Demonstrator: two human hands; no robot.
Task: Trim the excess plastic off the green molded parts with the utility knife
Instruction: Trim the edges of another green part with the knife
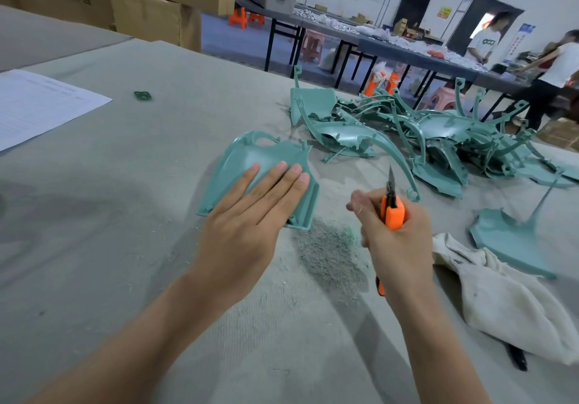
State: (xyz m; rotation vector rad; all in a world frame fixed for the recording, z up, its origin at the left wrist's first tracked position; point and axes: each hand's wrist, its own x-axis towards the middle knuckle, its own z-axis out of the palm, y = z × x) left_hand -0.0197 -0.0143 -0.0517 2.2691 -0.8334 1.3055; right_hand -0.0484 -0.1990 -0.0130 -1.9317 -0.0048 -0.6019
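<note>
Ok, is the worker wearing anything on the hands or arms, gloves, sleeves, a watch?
No. The left hand and right hand are bare: no gloves, rings or tape. The left forearm and right forearm are bare down to the frame's edge, with no sleeve, watch or wristband showing.

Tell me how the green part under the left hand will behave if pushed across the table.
The green part looks like a thin moulded shell, so probably light and slightly flexible. It lies broad and low under the flat left hand, so it should slide, not roll. The table cover looks like rough fabric with shavings, so it likely drags.
</note>
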